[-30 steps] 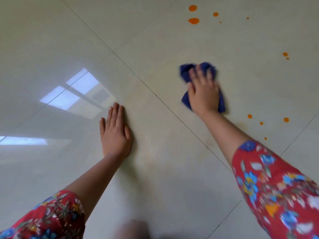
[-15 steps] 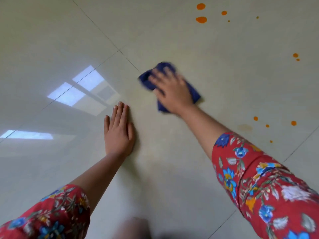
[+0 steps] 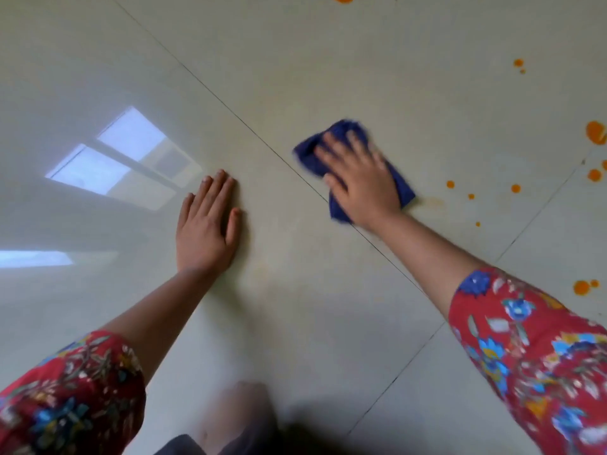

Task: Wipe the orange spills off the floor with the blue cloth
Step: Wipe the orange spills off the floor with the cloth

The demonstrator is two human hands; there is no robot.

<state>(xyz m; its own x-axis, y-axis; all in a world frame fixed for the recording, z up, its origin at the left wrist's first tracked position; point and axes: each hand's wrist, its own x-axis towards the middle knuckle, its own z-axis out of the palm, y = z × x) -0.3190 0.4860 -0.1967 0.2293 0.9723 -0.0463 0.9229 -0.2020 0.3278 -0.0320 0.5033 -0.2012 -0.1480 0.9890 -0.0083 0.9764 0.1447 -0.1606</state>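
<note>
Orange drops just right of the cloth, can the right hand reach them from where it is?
Probably yes. The right hand presses the cloth flat, the drops lie close beside it, and only bare floor lies between.

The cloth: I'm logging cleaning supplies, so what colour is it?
The cloth is plain dark blue, best seen in the head view, under the right hand.

Glossy cream tile floor, crumpled blue cloth sitting on it, orange spills dotted off to the right, left hand flat on a tile.
</note>
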